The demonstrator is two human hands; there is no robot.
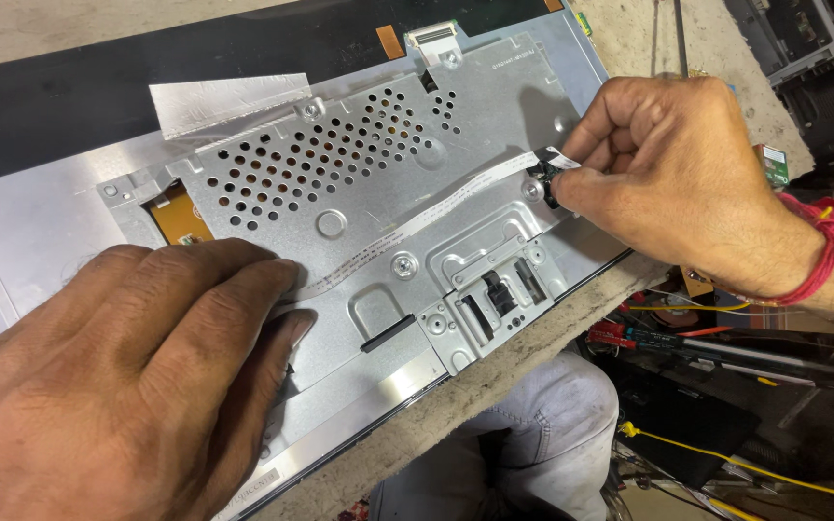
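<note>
Thin white flat ribbon cable [456,201] end is pinched btwn right hand [673,183] fingers [586,145], far right; left hand [118,376] fingers laid flat, open, on perforated silver metal shield plate [359,183].

Grey concrete bench [523,347] with 1 face-down display panel [41,207].

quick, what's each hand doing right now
Left hand: open, palm pressed flat on the metal back panel.
Right hand: closed, fingers pinching the end of the flat ribbon cable.
</note>
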